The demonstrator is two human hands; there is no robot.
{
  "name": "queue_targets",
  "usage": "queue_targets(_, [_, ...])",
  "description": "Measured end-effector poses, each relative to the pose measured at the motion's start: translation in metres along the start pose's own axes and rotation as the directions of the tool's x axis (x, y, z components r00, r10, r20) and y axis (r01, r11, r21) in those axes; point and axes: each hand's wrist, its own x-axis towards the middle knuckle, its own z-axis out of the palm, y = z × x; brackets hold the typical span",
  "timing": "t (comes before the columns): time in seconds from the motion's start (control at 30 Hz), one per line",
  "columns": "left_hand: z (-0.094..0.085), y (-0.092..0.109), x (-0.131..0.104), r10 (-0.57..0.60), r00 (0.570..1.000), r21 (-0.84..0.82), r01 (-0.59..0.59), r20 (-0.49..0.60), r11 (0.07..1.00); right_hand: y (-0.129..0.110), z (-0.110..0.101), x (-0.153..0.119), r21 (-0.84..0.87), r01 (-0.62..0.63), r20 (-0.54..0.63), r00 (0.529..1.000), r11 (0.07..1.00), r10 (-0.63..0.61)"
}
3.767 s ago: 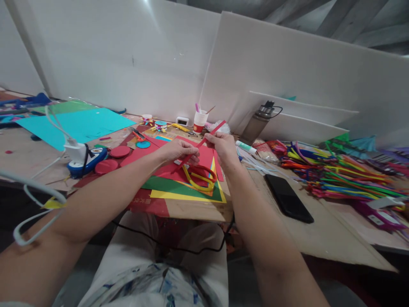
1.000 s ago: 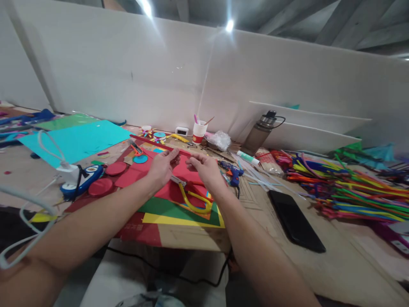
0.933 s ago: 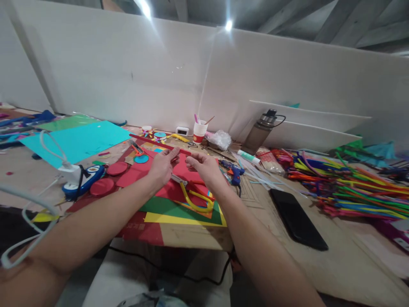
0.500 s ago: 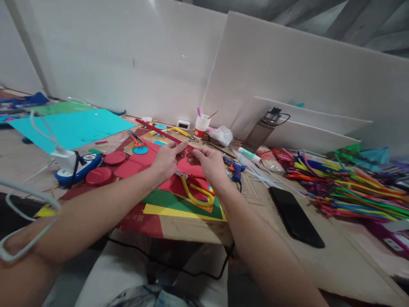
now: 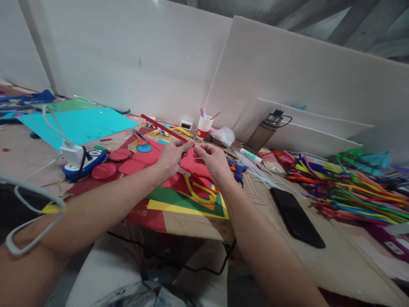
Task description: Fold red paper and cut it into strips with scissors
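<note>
A long, thin red strip (image 5: pixel 164 128) slants up and left from my fingers, its far end over the back of the table. My left hand (image 5: pixel 174 158) pinches it near its lower end. At that same end, the thumb and fingers of my right hand (image 5: pixel 212 158) are closed on it, close beside the left. Below both hands lie red sheets (image 5: pixel 143 158), a green sheet (image 5: pixel 166 194) and a yellow sheet (image 5: pixel 159 207). Yellow-handled pliers or cutters (image 5: pixel 200 194) rest on the sheets, their head partly hidden by my left hand.
Red discs (image 5: pixel 104 171) and a blue-based power strip (image 5: pixel 84 166) sit at left. Behind stand a paper cup (image 5: pixel 203 127) and a bottle (image 5: pixel 263 132). A blue glue gun (image 5: pixel 238 170), black phone (image 5: pixel 297 216) and colourful pipe cleaners (image 5: pixel 351 187) lie at right.
The view has shifted slightly, so the table things sit a little further right. Both hands still pinch the red strip, with fingers slightly re-set at its end.
</note>
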Motion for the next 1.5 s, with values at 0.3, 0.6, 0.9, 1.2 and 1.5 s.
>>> queue_targets(0.3, [-0.004, 0.006, 0.005, 0.0, 1.0, -0.03, 0.001, 0.01, 1.0, 0.001, 0.0, -0.002, 0.121, -0.065, -0.028, 0.997, 0.991, 0.069])
queue_targets(0.6, [-0.015, 0.026, 0.027, 0.044, 0.996, -0.136, -0.055, -0.08, 0.989, 0.0, -0.003, -0.001, 0.13, -0.068, -0.04, 0.996, 0.989, 0.074])
queue_targets(0.9, [-0.035, 0.06, 0.053, 0.123, 0.961, -0.187, -0.172, -0.248, 0.967, -0.002, -0.004, -0.002, 0.127, -0.091, -0.022, 0.995, 0.988, 0.095])
queue_targets(1.2, [-0.058, 0.073, 0.067, 0.152, 0.935, -0.215, -0.229, -0.322, 0.949, -0.005, -0.006, -0.001, 0.155, -0.11, -0.041, 0.992, 0.982, 0.117])
queue_targets(1.5, [-0.002, 0.016, 0.014, -0.089, 0.994, 0.006, 0.089, 0.056, 0.996, 0.001, -0.002, 0.001, 0.254, -0.067, -0.123, 0.987, 0.965, 0.101])
